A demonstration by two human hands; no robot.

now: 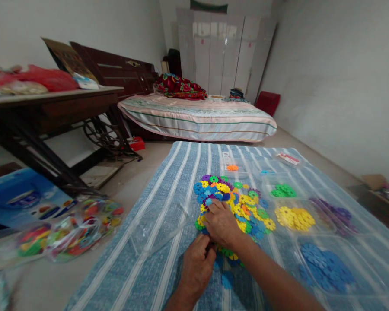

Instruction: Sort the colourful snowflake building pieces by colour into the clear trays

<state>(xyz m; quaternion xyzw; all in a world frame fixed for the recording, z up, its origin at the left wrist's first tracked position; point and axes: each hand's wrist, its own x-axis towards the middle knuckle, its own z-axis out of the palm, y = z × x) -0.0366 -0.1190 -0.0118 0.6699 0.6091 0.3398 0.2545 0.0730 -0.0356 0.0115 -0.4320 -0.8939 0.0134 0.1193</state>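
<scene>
A mixed pile of flower-shaped plastic discs [244,199] in yellow, blue, green, purple and orange lies on a blue striped cloth [155,190]. My right hand [223,222] reaches over the pile's left part, fingers bent down and together; its fingertips are hidden among the discs. A light blue disc [208,201] shows just beyond its knuckles. Closer to me, my left hand [197,264] is curled at the pile's near left edge, thumb against the fingers. Whatever it grips is hidden. One blue disc [227,280] lies apart to its right.
Clear boxes on the right hold yellow discs [294,218], green discs [282,190], blue discs [327,268], purple discs [342,214] and orange discs [232,167]. A transparent lid [162,242] lies left. Bagged toys [74,233] are on the floor; a bed [197,119] stands behind.
</scene>
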